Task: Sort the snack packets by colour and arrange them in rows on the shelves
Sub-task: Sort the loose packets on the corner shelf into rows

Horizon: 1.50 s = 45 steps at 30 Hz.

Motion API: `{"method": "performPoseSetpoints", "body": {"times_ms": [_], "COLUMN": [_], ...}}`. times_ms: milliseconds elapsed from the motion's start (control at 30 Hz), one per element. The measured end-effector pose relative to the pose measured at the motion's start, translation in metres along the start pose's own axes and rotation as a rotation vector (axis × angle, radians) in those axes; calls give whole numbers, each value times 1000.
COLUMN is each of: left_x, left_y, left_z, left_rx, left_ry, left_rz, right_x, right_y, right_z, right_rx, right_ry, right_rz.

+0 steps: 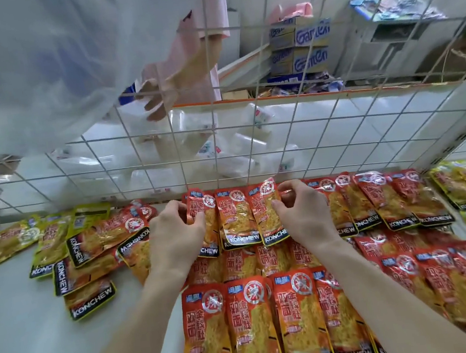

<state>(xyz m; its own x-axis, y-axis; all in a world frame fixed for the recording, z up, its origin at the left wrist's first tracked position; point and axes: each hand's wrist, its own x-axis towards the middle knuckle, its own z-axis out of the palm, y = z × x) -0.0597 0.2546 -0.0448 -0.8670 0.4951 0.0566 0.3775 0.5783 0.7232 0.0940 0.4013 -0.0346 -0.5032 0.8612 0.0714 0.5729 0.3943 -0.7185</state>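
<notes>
Red packets (252,328) lie in rows at 6 o'clock. Beyond, toward 12, left hand (174,235) pinches one back-row packet (200,206) and right hand (303,214) pinches a second packet (264,204). Probably light, soft, slick film; side seams look the surest hold. Mixed heap (89,250) at 9, yellow packets (465,187) at 3.

Two bare forearms show in the lower frame: the left forearm (133,327) at 7 o'clock, the right forearm (383,284) at 5 o'clock (bare right to the frame's edge). The left hand (174,235) and right hand (303,214), nearer 12 o'clock, are likewise bare, with slim fingers.
</notes>
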Motion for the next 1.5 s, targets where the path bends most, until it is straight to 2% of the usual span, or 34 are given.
{"method": "performPoseSetpoints", "body": {"times_ms": [300, 733, 1200, 1367, 1500], "left_x": [-6, -15, -15, -23, -37], "left_y": [-7, -4, -5, 0, 1], "left_z": [5, 5, 6, -6, -14], "left_rx": [162, 467, 527, 559, 570], "left_ry": [55, 43, 50, 83, 110], "left_rz": [3, 46, 89, 43, 83], "right_x": [-4, -8, -9, -14, -20], "right_y": [6, 18, 17, 16, 12], "right_z": [14, 21, 27, 22, 15], "right_rx": [-118, -204, -169, -194, -151], "right_ry": [76, 95, 120, 124, 67], "right_rz": [-168, -187, -131, -250, -332]}}
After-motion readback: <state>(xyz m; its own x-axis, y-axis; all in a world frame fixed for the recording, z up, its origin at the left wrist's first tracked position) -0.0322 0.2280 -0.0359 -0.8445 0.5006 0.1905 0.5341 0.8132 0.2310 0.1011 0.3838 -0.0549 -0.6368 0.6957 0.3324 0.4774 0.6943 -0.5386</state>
